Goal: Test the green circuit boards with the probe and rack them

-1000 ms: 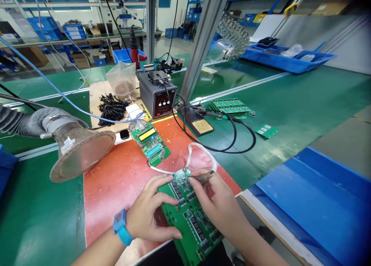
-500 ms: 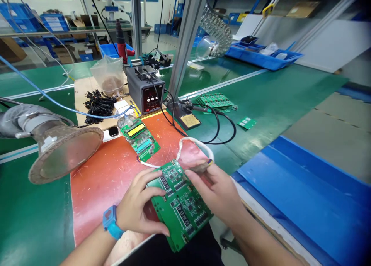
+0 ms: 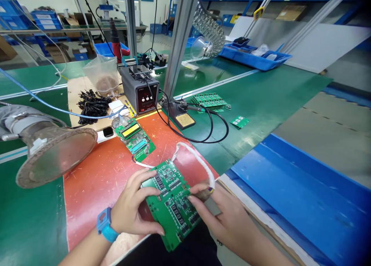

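My left hand (image 3: 139, 208) grips the left edge of a green circuit board (image 3: 171, 196), which carries two four-digit displays and is tilted over my lap. The thumb lies along its lower edge and the fingers reach over its top face. At the board's right edge, my right hand (image 3: 217, 208) pinches a brownish probe connector (image 3: 204, 194) between thumb and fingers. From it a white-sleeved cable (image 3: 197, 158) loops back behind the board. Just beyond lies a green programmer board (image 3: 136, 140) with a yellow display and a teal socket.
A soldering station (image 3: 142, 90) and iron stand (image 3: 184, 119) sit behind the red mat (image 3: 95, 185). A fume funnel (image 3: 58, 154) is at left, a blue tray (image 3: 304, 192) at right. Stacked boards (image 3: 210, 100) and black leads (image 3: 92, 105) lie farther back.
My right hand has moved down along the board's right edge with the probe connector, from the upper section to about the middle. My left hand keeps its hold, and the view has shifted slightly.
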